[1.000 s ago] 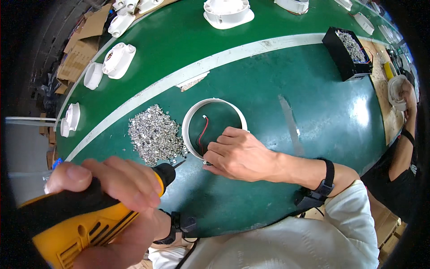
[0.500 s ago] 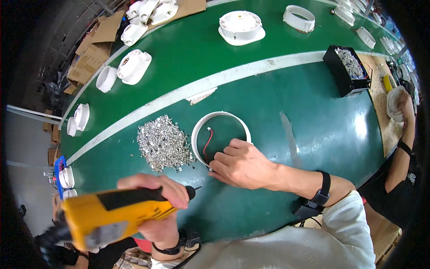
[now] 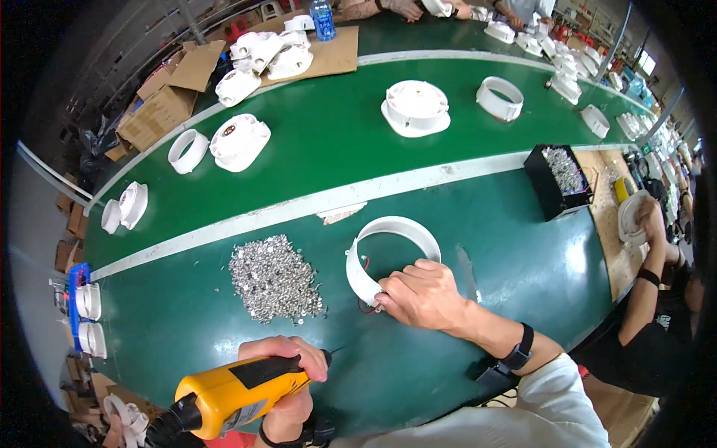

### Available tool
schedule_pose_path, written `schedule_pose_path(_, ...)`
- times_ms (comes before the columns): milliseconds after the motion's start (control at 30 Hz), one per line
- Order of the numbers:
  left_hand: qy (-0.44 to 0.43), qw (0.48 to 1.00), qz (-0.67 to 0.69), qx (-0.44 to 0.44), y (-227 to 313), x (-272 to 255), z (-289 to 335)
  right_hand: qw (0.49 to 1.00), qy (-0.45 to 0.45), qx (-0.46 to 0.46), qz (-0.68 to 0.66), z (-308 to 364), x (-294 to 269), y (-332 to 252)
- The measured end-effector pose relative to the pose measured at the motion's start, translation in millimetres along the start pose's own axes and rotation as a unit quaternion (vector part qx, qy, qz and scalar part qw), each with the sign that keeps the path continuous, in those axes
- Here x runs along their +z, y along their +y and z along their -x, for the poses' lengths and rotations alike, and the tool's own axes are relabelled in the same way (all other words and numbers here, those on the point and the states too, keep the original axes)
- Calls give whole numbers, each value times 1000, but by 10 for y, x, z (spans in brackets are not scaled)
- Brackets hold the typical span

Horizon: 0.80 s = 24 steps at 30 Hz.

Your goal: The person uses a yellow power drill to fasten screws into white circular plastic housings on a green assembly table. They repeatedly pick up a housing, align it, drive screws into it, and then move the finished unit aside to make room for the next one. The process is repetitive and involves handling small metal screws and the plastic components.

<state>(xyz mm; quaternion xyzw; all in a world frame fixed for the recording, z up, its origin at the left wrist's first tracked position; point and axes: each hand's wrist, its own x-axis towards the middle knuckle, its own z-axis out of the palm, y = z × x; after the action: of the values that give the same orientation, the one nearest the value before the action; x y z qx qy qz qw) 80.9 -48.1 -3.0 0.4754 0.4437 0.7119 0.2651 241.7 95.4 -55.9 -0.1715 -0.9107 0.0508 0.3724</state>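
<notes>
Head view: nearest to me, the left hand [image 3: 299, 362] is clenched round a yellow-and-black power driver [image 3: 224, 392], its slim dark bit pointing right over the green tabletop [image 3: 515, 246], apart from the white ring [image 3: 361, 280]. Now the right hand [image 3: 426, 295]: I have its fingers bunched on the ring's near right side, thumb toward me, pinching the wall. I can't tell whether the ring's lower edge touches the table.

And what a plain piece it is! Smooth, matt white, a broad band open through the middle, a small tab on its left side. A thin red wire [image 3: 365, 263] shows inside, and more wire loops out beneath the near wall.

Left of the ring, a strip of bare green, then a loose heap of silvery screws [image 3: 275, 280], stragglers along its edge. To the ring's right I get the widest open room, broken by a grey streak [image 3: 467, 272], running up to a black box [image 3: 539, 183] full of screws at the right edge. Beyond the ring, a short green margin meets the white border strip [image 3: 299, 213], chipped in one spot. Past that, the brighter green surface [image 3: 321, 134] carries white housings [image 3: 416, 108], well spaced.
</notes>
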Motion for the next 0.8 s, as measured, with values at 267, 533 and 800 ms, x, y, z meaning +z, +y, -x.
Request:
schedule_pose_path(267,-6,1000,23,10,-63,-30,46,996,61,39,44,-227,-223,268)
schedule_pose_path(533,7,999,52,2,-51,15,32,991,57,-5,124,-1010,26,924)
schedule_pose_path(800,22,998,59,20,-122,-50,40,977,85,185,-71,-970,79,823)
